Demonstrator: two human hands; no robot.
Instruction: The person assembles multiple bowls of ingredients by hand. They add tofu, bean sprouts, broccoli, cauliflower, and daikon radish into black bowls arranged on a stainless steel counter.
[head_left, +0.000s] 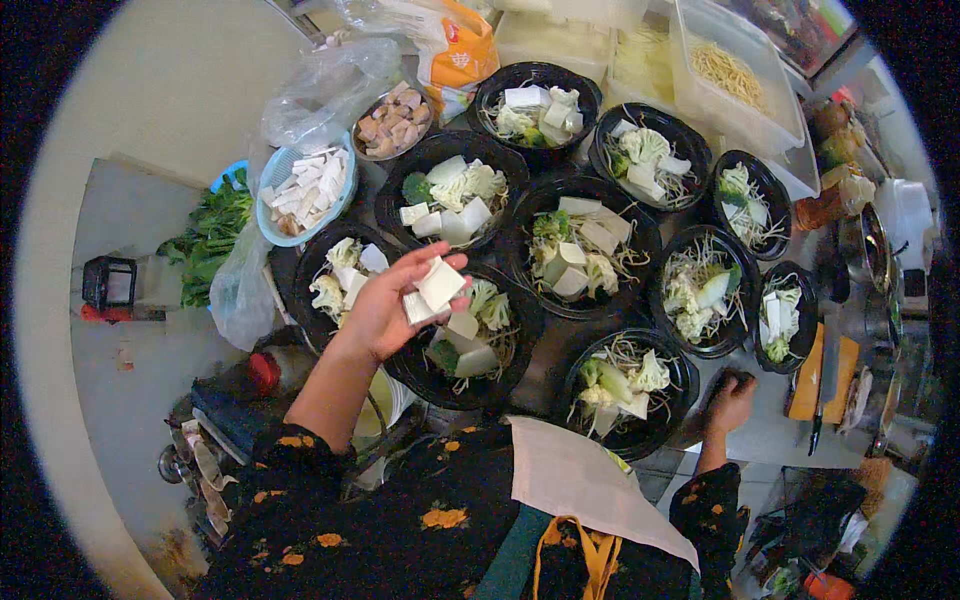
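My left hand (390, 300) is turned palm up and holds a few flat white tofu slices (439, 283). It is above the near-left black bowl (525, 337), which holds cauliflower, broccoli, bean sprouts and pale slices. Partly behind that hand is another black bowl (306, 289) with cauliflower and white pieces. Loosely curled, my right hand (729, 403) rests at the table edge, just right of the front black bowl (686, 390); nothing shows in it. A larger black bowl (521, 225) of vegetables and white slices sits in the middle.
At left, a light-blue basket (346, 199) holds white strips, beside a metal bowl (382, 156) of brownish cubes. Clear plastic tubs (772, 112) stand at the back. A knife (829, 360) lies across a wooden board (804, 386) at right. More filled black bowls (596, 90) crowd the table.
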